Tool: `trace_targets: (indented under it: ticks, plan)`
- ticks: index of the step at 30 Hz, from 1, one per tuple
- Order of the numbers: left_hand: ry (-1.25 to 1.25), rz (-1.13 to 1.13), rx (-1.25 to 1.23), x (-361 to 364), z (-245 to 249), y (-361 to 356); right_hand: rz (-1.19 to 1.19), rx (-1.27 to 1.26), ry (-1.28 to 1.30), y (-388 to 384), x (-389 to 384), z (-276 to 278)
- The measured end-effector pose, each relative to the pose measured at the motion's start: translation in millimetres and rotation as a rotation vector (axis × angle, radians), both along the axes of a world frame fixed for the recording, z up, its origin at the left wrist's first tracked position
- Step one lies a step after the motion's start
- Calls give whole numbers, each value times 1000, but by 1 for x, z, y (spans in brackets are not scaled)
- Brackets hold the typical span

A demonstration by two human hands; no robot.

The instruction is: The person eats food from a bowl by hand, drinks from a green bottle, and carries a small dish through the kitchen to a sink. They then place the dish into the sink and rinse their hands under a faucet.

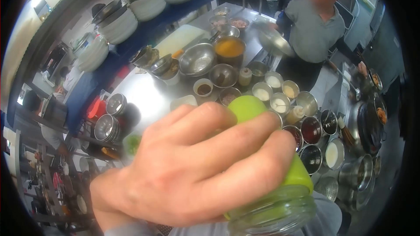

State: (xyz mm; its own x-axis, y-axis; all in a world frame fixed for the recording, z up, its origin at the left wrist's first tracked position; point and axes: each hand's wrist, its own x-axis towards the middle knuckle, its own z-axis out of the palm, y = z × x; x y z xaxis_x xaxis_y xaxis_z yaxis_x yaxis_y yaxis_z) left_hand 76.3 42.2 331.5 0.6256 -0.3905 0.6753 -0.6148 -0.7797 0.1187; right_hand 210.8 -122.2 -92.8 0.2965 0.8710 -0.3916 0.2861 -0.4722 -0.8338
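- Loads of clutter beyond the jar: a cluster of little seasoning bowls sits just behind it on the steel surface. Farther back there's a pot of orange sauce and a big steel mixing bowl.
- Far behind the jar and to its right, a co-worker in a grey shirt stands at the surface's far end with a shiny steel pan in front of them.
- Up-left of the jar, stacked white plates fill a shelf.
- My left hand is curled tight over the jar's green lid, fingers wrapped right across it. The jar is tilted, right up near the camera, glass end lowest.
- Can't see my other hand at all.
- The only bare patch of surface is left-behind the jar. To its right, dark woks crowd the edge.
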Motion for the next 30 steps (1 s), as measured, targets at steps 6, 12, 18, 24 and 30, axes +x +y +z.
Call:
trace_targets:
  ticks: [6, 12, 18, 24, 30]
  plan:
    - [-27, 12, 9, 0, 3, -1, -10, 8, -14, -1, 1, 0]
    - [-55, 25, 31, 2, 3, 0, -17, 17, -11, 1, 3, -5]
    - [-84, 41, 56, 2, 5, -3, -34, 154, -61, 5, 3, -33]
    - [-110, 71, 76, -1, 11, -10, 9, -166, 5, 4, 9, 12]
    - [-143, 110, 97, -5, 16, -17, -70, -192, 90, 8, 3, 57]
